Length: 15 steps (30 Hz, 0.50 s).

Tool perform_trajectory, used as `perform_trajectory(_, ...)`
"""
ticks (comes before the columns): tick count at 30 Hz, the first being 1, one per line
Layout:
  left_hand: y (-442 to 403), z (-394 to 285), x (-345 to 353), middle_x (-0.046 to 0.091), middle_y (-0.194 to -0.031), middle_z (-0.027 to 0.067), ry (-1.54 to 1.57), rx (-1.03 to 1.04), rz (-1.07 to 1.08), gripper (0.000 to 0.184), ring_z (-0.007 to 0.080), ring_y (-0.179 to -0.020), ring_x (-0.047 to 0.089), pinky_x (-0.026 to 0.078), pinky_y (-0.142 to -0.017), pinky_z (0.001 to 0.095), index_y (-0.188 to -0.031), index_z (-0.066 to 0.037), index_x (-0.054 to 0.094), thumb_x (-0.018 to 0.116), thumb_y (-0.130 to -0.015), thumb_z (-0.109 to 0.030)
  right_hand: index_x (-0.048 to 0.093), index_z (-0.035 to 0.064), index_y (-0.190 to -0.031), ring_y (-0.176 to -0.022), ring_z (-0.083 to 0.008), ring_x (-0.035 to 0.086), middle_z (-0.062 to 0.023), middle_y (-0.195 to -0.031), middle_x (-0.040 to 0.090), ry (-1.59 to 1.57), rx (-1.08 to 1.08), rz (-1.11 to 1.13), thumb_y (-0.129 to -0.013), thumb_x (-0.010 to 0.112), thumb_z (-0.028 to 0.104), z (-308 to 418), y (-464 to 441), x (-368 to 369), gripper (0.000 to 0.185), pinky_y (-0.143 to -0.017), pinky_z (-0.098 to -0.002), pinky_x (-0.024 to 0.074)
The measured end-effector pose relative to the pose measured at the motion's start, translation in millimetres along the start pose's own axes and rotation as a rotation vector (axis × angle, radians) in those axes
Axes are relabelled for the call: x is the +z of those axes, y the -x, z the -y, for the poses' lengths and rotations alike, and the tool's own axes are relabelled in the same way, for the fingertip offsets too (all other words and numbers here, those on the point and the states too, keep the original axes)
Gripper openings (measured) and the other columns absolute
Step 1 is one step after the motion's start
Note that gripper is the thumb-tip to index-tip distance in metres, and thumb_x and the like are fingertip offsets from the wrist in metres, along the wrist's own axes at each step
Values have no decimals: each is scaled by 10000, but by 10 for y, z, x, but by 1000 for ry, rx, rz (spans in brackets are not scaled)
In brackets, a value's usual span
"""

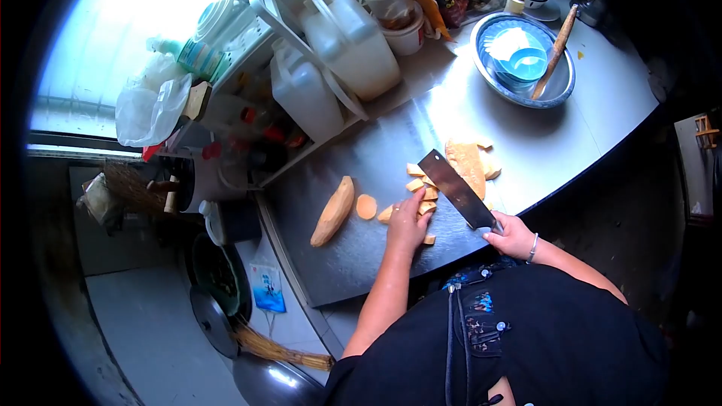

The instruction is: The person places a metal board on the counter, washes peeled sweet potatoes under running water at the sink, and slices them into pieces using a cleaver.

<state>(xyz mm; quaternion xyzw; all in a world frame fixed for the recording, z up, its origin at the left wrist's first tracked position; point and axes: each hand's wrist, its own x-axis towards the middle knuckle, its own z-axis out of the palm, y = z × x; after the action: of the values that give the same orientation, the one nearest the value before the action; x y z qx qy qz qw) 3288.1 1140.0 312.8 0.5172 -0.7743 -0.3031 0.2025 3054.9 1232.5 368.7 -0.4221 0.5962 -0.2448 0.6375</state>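
Observation:
My right hand [511, 237] grips the handle of a cleaver [456, 192], its broad blade slanting away to the upper left. Under the bent fingers of my left hand [408, 224] are cut sweet potato pieces [430, 193], just left of the blade. A larger orange sweet potato portion [466, 162] lies beyond the blade, with more chunks at its right side. To the left of my hand rest a round sweet potato slice [366, 207] and a whole peeled sweet potato [333, 212]. All of it lies on a metal work surface [387, 135].
A metal basin [556, 98] holding blue bowls and a wooden-handled tool stands at the back right. White plastic jugs [353, 45] and tubs line the back. A lidded pot [214, 319], a straw brush [278, 347] and a blue-white packet [268, 289] are at lower left.

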Motion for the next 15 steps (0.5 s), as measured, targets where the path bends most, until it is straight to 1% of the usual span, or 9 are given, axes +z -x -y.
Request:
perform_trajectory(1, 7, 2, 4, 613, -938, 149, -14, 29, -12, 570, 312, -875, 563, 461, -777, 375, -1203, -115, 529, 729, -669, -105, 534, 40, -1084, -565, -70, 469, 10, -681, 504, -12, 40, 13, -815, 578, 89, 23, 2, 4, 277, -534, -234, 418)
perform_trajectory(2, 13, 1, 6, 613, -938, 149, -13, 28, -13, 570, 312, -875, 563, 461, -777, 375, -1203, -115, 529, 729, -669, -105, 534, 40, -1084, -565, -70, 469, 10, -681, 504, -11, 41, 14, -815, 578, 89, -1, -7, 15, 277, -534, -234, 418)
perform_trajectory(4, 15, -25, -2, 618, -935, 141, -38, 30, -38, 568, 306, -871, 567, 464, -764, 377, -1195, -111, 537, 738, -664, -123, 536, 27, -1096, -672, -110, 525, -31, -756, 564, 45, -30, 5, -803, 591, 91, -71, -34, 39, 305, -641, -270, 459)
perform_trajectory(5, 17, -46, -12, 618, -935, 141, -38, 30, -38, 568, 306, -871, 567, 464, -764, 377, -1195, -111, 537, 738, -664, -123, 536, 27, -1096, -672, -110, 525, -31, -756, 564, 45, -29, 5, -803, 591, 91, -69, -36, 44, 305, -641, -270, 459)
perform_trajectory(7, 28, -92, -37, 622, -942, 135, -63, -144, 0, 603, 302, -868, 575, 467, -770, 368, -1219, -116, 515, 742, -661, -133, 530, 18, -1112, -760, -154, 557, -82, -839, 607, 71, -18, 8, -794, 600, 91, -61, -37, 61, 334, -736, -298, 466)
perform_trajectory(8, 28, -64, -26, 622, -942, 135, -63, -143, 1, 603, 302, -868, 575, 467, -770, 368, -1219, -116, 515, 742, -661, -133, 530, 18, -1112, -760, -154, 557, -82, -839, 607, 71, -17, 7, -794, 600, 91, -40, -32, 65, 334, -736, -298, 466)
perform_trajectory(10, 25, 7, -11, 610, -964, 137, -35, -116, -59, 618, 339, -857, 562, 457, -777, 403, -1246, -120, 481, 720, -677, -158, 532, 16, -1107, -785, -178, 573, -116, -877, 620, 118, 24, 4, -789, 608, 98, 5, -14, 74, 336, -760, -305, 465)
perform_trajectory(14, 23, 15, -44, 608, -957, 150, -54, -109, -22, 623, 339, -873, 563, 457, -782, 406, -1254, -105, 465, 708, -681, -140, 535, 19, -1102, -793, -182, 576, -114, -870, 617, 121, 14, -8, -790, 610, 105, -71, -12, 94, 333, -764, -305, 463)
perform_trajectory(15, 22, 3, -51, 606, -941, 158, -70, -108, -23, 610, 344, -872, 564, 458, -786, 409, -1249, -99, 464, 693, -685, -121, 535, 17, -1097, -815, -187, 577, -119, -883, 618, 112, 19, -12, -790, 611, 107, -82, -10, 97, 329, -779, -308, 458)
